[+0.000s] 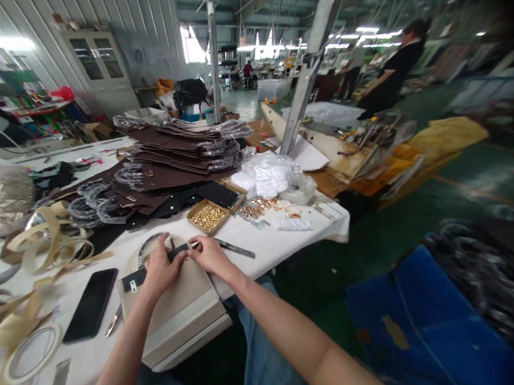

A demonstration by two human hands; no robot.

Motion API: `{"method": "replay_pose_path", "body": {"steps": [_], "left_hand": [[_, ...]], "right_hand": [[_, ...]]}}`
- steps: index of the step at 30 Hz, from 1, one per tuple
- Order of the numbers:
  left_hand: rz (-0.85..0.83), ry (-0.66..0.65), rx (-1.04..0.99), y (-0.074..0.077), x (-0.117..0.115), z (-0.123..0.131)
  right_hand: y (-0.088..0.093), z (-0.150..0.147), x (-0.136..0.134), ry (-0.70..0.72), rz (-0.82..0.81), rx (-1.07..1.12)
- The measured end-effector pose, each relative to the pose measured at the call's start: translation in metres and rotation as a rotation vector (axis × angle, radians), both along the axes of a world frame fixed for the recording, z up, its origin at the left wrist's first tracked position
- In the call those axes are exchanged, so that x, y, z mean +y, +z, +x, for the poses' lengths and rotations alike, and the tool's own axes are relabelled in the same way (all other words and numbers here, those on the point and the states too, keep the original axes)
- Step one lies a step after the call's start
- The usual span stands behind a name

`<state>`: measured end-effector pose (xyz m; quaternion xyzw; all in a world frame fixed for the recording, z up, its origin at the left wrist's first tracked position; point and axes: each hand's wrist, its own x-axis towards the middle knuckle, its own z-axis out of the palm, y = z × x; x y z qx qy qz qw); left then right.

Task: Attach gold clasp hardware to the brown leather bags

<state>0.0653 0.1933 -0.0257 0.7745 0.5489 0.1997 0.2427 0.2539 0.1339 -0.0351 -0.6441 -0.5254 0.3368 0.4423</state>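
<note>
Fingers of the left hand (162, 266) and right hand (211, 256) pinch a dark strip (135, 279) across a beige piece (177, 311) on a white-covered table (283, 241); brown panels (168, 143) and a corrugated wall (153, 28) stand beyond.

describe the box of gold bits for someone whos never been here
On the white table, find the brown stack. On its near side, just beyond the right hand, sits a small open box. Its gold bits are contained, while the coppery pieces to its right lie loose.
</note>
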Motion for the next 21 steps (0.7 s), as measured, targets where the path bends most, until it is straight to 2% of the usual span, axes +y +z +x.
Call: {"method": "replay_pose_path", "body": {"steps": [2, 4, 6, 8, 11, 13, 16, 21], "left_hand": [[0.008, -0.042, 0.012, 0.000, -0.001, -0.003], [0.013, -0.071, 0.074, 0.001, -0.001, -0.004], [0.005, -0.072, 0.132, 0.001, 0.000, -0.003], [-0.019, -0.056, 0.152, 0.001, 0.002, -0.001], [-0.068, -0.004, 0.133, 0.003, 0.006, 0.002], [-0.107, 0.020, 0.111, 0.006, 0.008, 0.003], [-0.148, 0.021, 0.087, 0.013, 0.009, 0.003], [-0.215, 0.017, 0.008, 0.028, 0.005, 0.002]], "right_hand": [[0.003, 0.005, -0.005, 0.013, 0.040, -0.028], [0.009, 0.026, -0.016, 0.016, 0.131, -0.060], [0.016, 0.068, -0.030, -0.028, 0.230, -0.145], [0.023, 0.124, -0.044, -0.123, 0.260, -0.319], [0.030, 0.205, -0.058, -0.180, 0.093, -0.593], [0.028, 0.239, -0.060, -0.176, -0.008, -0.675], [0.019, 0.253, -0.056, -0.152, -0.086, -0.690], [0.005, 0.241, -0.043, -0.173, -0.157, -0.689]]}}
